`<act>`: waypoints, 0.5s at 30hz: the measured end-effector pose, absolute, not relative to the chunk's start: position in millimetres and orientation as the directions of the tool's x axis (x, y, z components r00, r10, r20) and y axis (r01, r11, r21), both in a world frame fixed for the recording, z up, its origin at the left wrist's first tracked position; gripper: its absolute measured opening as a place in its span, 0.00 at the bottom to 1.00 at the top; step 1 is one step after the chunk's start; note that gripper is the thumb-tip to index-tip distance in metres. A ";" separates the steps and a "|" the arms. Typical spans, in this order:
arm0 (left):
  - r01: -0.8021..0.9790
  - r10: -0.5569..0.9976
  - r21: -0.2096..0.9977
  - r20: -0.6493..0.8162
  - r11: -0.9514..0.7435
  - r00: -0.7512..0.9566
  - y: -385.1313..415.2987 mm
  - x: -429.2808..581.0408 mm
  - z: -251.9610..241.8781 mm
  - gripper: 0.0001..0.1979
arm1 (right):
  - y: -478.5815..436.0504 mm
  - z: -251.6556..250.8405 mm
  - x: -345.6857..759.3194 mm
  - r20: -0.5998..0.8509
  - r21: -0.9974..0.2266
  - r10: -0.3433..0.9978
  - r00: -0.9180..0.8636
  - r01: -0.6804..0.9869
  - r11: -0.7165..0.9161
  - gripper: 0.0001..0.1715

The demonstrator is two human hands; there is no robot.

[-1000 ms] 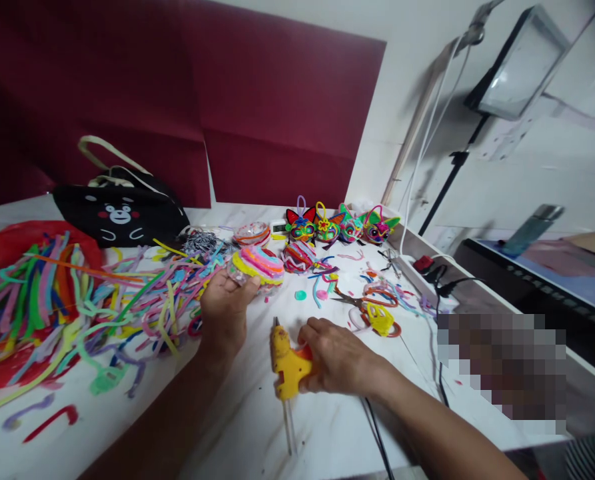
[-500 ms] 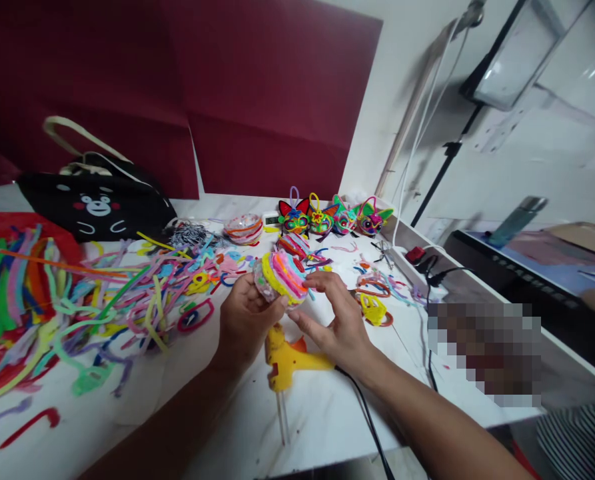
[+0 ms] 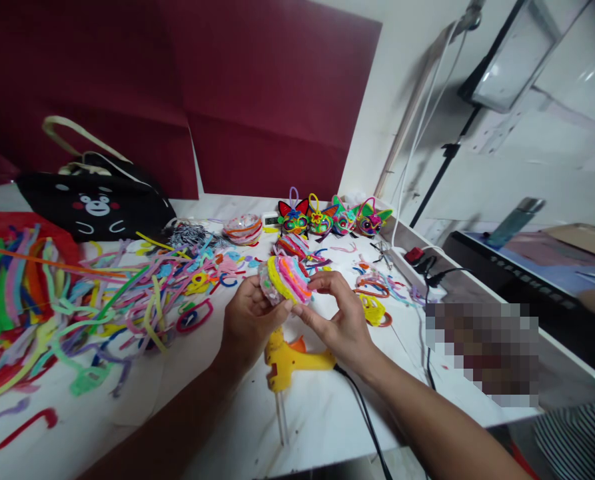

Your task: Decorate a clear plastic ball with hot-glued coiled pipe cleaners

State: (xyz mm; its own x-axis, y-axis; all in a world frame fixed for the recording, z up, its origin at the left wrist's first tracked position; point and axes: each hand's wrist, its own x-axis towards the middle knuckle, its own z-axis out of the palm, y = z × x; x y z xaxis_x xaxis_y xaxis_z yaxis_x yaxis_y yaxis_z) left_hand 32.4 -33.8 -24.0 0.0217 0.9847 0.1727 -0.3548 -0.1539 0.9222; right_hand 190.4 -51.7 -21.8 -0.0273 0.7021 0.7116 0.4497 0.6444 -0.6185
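Between my two hands is a ball wrapped in fuzzy pipe cleaners (image 3: pixel 286 280), with yellow, pink and orange bands and a clear, pale part at its left. My left hand (image 3: pixel 250 320) grips the left side, thumb along the lower edge. On the right side, my right hand (image 3: pixel 342 317) has its fingertips and thumb on the ball. Below them a yellow hot glue gun (image 3: pixel 290 361) lies on the table, two clear glue sticks (image 3: pixel 282 420) pointing out of its back end. Another striped pipe-cleaner ball (image 3: pixel 293 245) lies just beyond the held one.
Loose pipe cleaners (image 3: pixel 132 287) cover the left of the table. Several finished cat-head ornaments (image 3: pixel 321 220) stand at the back, near a striped bowl shape (image 3: pixel 243 230). A black bag (image 3: pixel 97 207) sits back left. The glue gun's black cord (image 3: pixel 364 407) runs off the front edge.
The ball has shifted slightly right, together with my left hand. My right thumb and fingers have come in against its right side. The glue gun stays put.
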 end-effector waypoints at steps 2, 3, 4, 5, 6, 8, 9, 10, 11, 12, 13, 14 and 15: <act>-0.353 0.980 0.921 0.194 -0.166 0.044 -33.5 31.6 -24.9 0.24 | -51.7 -21.4 190.7 0.697 -0.641 0.717 -0.016 0.433 0.634 0.15; -0.351 0.977 0.921 0.204 -0.172 0.056 -33.5 31.3 -25.3 0.23 | -51.5 -21.3 191.0 0.687 -0.654 0.726 -0.012 0.426 0.626 0.15; -0.349 0.975 0.921 0.211 -0.175 0.069 -33.5 31.0 -25.5 0.23 | -51.3 -21.4 191.2 0.675 -0.668 0.737 -0.006 0.418 0.615 0.16; -0.347 0.973 0.921 0.217 -0.177 0.081 -33.6 30.8 -25.5 0.22 | -51.1 -21.7 191.5 0.662 -0.683 0.749 0.001 0.412 0.603 0.17; -0.346 0.971 0.921 0.221 -0.177 0.092 -33.9 30.6 -25.4 0.22 | -50.8 -22.0 191.8 0.650 -0.696 0.760 0.009 0.408 0.591 0.18; -0.343 0.967 0.922 0.231 -0.182 0.107 -34.6 30.2 -24.8 0.21 | -50.2 -22.9 192.1 0.632 -0.716 0.775 0.027 0.404 0.570 0.20; -0.338 0.966 0.923 0.235 -0.185 0.111 -35.1 29.9 -24.5 0.21 | -49.9 -23.4 192.2 0.625 -0.723 0.780 0.034 0.402 0.562 0.21; -0.334 0.965 0.924 0.237 -0.187 0.114 -35.5 29.7 -24.1 0.21 | -49.7 -23.8 192.2 0.620 -0.729 0.783 0.039 0.398 0.557 0.21; -0.331 0.965 0.925 0.237 -0.188 0.116 -35.9 29.5 -23.8 0.21 | -49.4 -24.2 192.2 0.617 -0.733 0.785 0.044 0.393 0.554 0.22; -0.327 0.965 0.926 0.235 -0.186 0.118 -36.1 29.3 -23.7 0.21 | -49.1 -24.5 192.2 0.613 -0.738 0.788 0.047 0.390 0.551 0.22; -0.326 0.965 0.928 0.233 -0.183 0.120 -36.1 29.2 -23.6 0.21 | -48.8 -24.6 192.2 0.610 -0.742 0.791 0.050 0.387 0.547 0.23; -0.324 0.965 0.929 0.230 -0.181 0.123 -36.1 29.2 -23.6 0.21 | -48.4 -24.6 192.2 0.607 -0.744 0.793 0.051 0.387 0.545 0.23; -0.324 0.965 0.929 0.231 -0.180 0.124 -35.8 29.3 -23.6 0.21 | -48.0 -24.5 192.3 0.607 -0.744 0.793 0.051 0.388 0.544 0.23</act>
